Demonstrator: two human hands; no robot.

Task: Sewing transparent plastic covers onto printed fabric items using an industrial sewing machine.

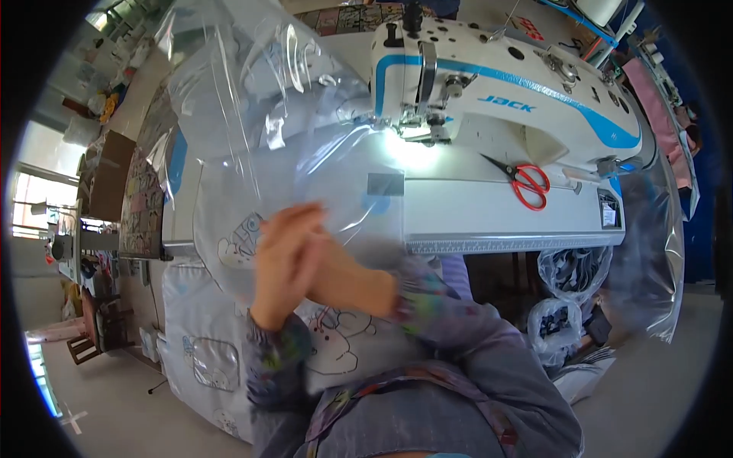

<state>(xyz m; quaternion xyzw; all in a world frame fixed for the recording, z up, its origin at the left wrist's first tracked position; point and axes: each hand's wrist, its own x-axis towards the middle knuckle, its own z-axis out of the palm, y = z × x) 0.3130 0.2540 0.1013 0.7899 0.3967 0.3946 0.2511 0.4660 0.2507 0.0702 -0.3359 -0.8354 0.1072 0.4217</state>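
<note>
My left hand [279, 267] and my right hand [336, 271] are brought together, crossing over the clear plastic sheet at the near left of the sewing table. Both are smeared by motion. The left hand's fingers lean up and to the right, while its palm side covers the right hand's fingers. Whether anything is between them cannot be made out. Under and beyond them, the clear plastic sheet [252, 164] spreads over a pale cover with printed cartoon figures [332, 347], which hangs down to my lap. The sewing machine [504, 95] stands beyond to the right, its needle area lit.
Red-handled scissors [531, 187] lie open on the machine bed, right of the needle. A ruler strip [511, 243] runs along the table's front edge. Clear bags of dark pieces [556, 324] hang below right. More plastic film [649, 252] drapes off the right side.
</note>
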